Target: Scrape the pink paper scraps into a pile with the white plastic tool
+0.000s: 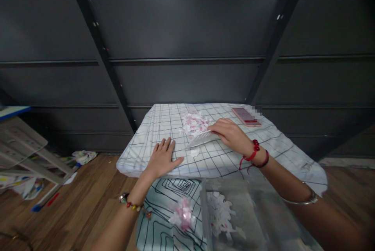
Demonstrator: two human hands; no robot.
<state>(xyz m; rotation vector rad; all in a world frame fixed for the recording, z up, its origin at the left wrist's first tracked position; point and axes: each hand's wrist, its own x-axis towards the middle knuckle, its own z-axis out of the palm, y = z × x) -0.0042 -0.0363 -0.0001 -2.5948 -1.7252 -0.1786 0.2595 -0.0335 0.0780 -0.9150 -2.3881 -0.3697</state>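
My left hand lies flat on the white checked cloth of the small table, its fingers spread and nothing in them. Between thumb and fingers, my right hand pinches the edge of a thin white sheet, which tilts down toward the cloth. Just behind the sheet is a pile of white and pink paper scraps. A small white scrap rests on the cloth below the sheet.
A pink-edged phone lies at the back right. Nearer me stands a clear plastic box with white cut pieces. Left of it, a pink and clear plastic bundle sits on patterned green fabric. A dark panelled wall rises behind.
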